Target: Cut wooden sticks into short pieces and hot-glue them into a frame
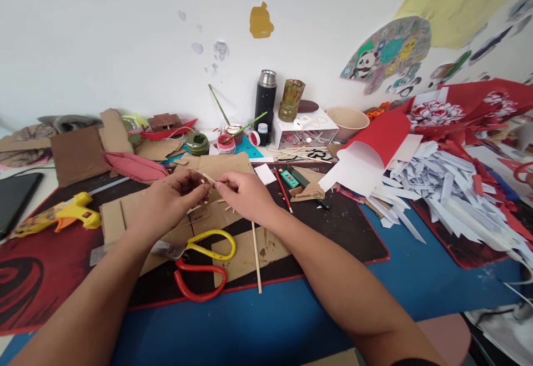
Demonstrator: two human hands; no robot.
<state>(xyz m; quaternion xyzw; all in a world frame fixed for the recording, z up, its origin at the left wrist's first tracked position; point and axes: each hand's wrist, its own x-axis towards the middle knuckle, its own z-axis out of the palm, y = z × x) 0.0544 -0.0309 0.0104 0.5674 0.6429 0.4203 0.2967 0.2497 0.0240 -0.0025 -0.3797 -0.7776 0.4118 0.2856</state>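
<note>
My left hand (172, 199) and my right hand (245, 191) meet over the cardboard (225, 163). Between their fingertips is a short, thin wooden stick (208, 179), pinched from both sides. The fingers partly hide it, and whether it is one piece or two I cannot make out. Scissors (211, 239) with one yellow and one red handle lie below the hands, their blades partly behind my left forearm. A longer wooden stick (257, 260) rests across a stained cardboard strip (270, 246), right of the scissors.
A yellow glue gun (62, 213) lies at the left. Paint jars (197, 144), a black flask (265, 102) and a white box (306, 130) stand along the wall. A red pencil (283, 189) and a box cutter (308, 185) lie right of the hands. Paper strips (441, 183) heap up farther right.
</note>
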